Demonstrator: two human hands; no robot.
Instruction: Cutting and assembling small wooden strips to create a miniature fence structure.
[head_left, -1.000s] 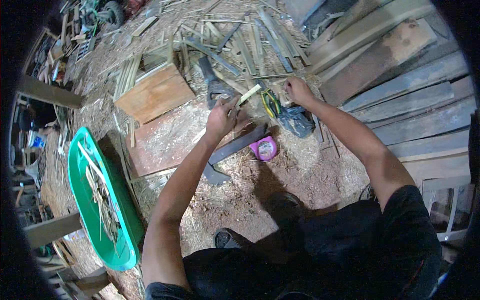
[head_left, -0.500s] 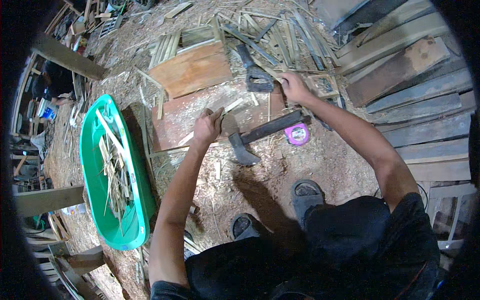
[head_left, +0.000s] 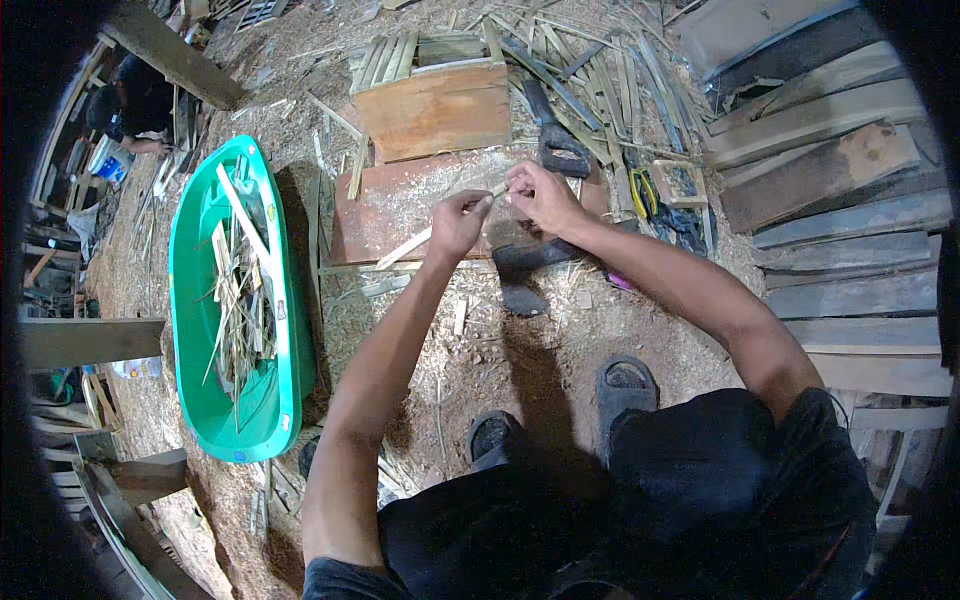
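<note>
My left hand [head_left: 460,222] and my right hand [head_left: 545,200] are close together above the reddish-brown board [head_left: 375,215]. Their fingertips pinch a short, thin wood stick [head_left: 499,189] between them. Pale shavings lie scattered over the board. Another light wood strip [head_left: 405,249] lies beside my left hand, at the board's near edge. A hatchet [head_left: 522,292] rests below my hands, its handle partly shaded by my right forearm. Just beyond my right hand lies a handsaw with a black handle [head_left: 563,155]. The pink tape measure [head_left: 620,282] is mostly hidden by my right forearm.
A green tub [head_left: 190,330] holding wood scraps stands at left. Beyond the board sits a slatted wooden box [head_left: 435,112]. Yellow-handled pliers [head_left: 645,192] lie at right, near stacked planks [head_left: 850,245]. Loose strips [head_left: 600,80] litter the far ground. Another person [head_left: 140,100] is at upper left.
My hands have come together: the right moved left from near the saw handle, the left moved up off the board. The view has shifted, and my forearm now covers most of the tape measure.
</note>
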